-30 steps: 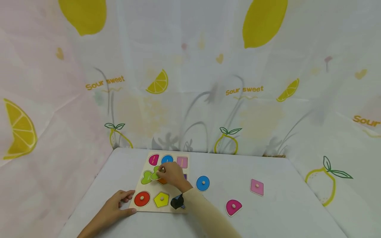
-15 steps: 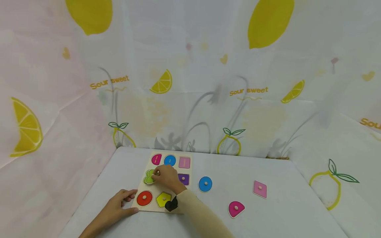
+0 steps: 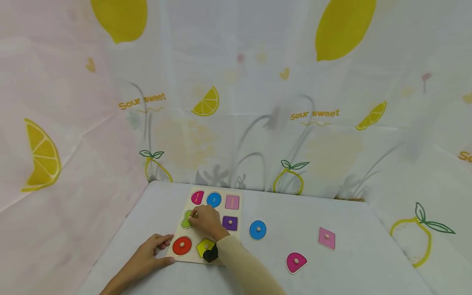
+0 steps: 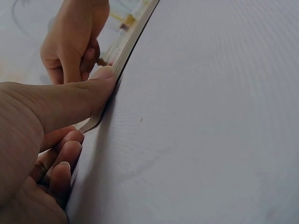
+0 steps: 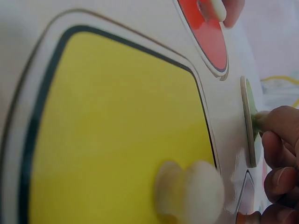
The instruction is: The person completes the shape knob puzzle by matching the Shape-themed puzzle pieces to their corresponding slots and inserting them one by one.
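Thumb and fingertips of my right hand [image 3: 205, 221] pinch the small knob of a green puzzle piece [image 3: 186, 222]. The piece lies over the green shape at the left of the wooden puzzle board [image 3: 191, 259]. In the right wrist view this green piece [image 5: 251, 121] shows its pale edge above the board; whether it sits in the recess I cannot tell. At the board's near left corner my left hand [image 3: 149, 254] holds the edge, thumb on the near side, curled fingers at the left side. The right hand hides the board's middle.
A red circle [image 3: 182, 246], yellow pentagon [image 3: 204, 246] and purple piece [image 3: 230, 223] sit in the board. To its right lie a blue circle [image 3: 257, 230], magenta piece [image 3: 296, 262] and pink piece [image 3: 327, 238]. A black wrist device [image 3: 211, 253] covers part of the board.
My right hand has moved left with the green piece, from beside the matching green shape to over it. The left hand keeps its place on the corner. The head view has shifted slightly.
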`<state>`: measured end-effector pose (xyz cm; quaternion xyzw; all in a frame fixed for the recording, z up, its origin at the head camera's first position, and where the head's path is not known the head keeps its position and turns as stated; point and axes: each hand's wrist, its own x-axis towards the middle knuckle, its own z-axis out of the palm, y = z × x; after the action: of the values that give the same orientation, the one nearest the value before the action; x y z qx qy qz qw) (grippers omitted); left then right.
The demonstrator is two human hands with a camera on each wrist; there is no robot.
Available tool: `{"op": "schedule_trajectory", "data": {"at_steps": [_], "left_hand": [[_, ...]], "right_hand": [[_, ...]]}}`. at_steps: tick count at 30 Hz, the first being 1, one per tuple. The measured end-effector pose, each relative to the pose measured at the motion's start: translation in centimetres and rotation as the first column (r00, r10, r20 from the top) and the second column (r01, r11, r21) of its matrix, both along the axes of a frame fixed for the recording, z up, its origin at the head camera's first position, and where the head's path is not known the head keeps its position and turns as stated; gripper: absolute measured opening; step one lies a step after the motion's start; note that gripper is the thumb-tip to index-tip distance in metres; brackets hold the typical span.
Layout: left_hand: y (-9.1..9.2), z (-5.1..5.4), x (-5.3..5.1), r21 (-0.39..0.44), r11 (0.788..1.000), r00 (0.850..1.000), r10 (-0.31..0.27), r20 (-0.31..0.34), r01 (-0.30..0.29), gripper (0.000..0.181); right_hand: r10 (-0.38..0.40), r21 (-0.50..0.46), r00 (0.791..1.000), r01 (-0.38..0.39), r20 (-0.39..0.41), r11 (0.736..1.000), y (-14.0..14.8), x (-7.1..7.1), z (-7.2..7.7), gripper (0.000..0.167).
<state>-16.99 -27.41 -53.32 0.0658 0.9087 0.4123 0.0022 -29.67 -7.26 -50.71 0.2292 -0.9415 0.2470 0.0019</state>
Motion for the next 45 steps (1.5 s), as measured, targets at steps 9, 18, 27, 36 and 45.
{"op": "schedule_trajectory", "data": {"at_steps": [9,18,27,36,45], "left_hand": [[0.2,0.0,0.0,0.01,0.999,0.999,-0.038,-0.016,0.038,0.07],[0.8,0.2,-0.2,0.013,0.999,0.999,-0.034,-0.02,0.035,0.069],[1.1,0.2,-0.4,0.002,1.0,1.0,-0.024,-0.015,0.024,0.071],[0.5,-0.1,-0.2,-0.037,0.999,1.0,0.004,-0.002,-0.005,0.071],[0.1,-0.2,-0.2,-0.053,0.999,1.0,-0.002,-0.024,0.001,0.072]], "right_hand": [[-0.025,0.016,1.0,0.025,-0.013,1.0,0.3,0.1,0.1,0.014],[-0.028,0.024,1.0,0.028,-0.009,0.999,0.8,-0.1,0.4,0.015],[-0.008,-0.042,1.0,0.008,-0.002,0.999,2.6,-0.1,0.8,0.016],[0.039,-0.121,0.999,-0.043,-0.036,0.992,6.8,0.3,1.7,0.016],[-0.017,-0.17,0.997,0.004,-0.07,0.985,12.4,1.1,1.4,0.016]]}}
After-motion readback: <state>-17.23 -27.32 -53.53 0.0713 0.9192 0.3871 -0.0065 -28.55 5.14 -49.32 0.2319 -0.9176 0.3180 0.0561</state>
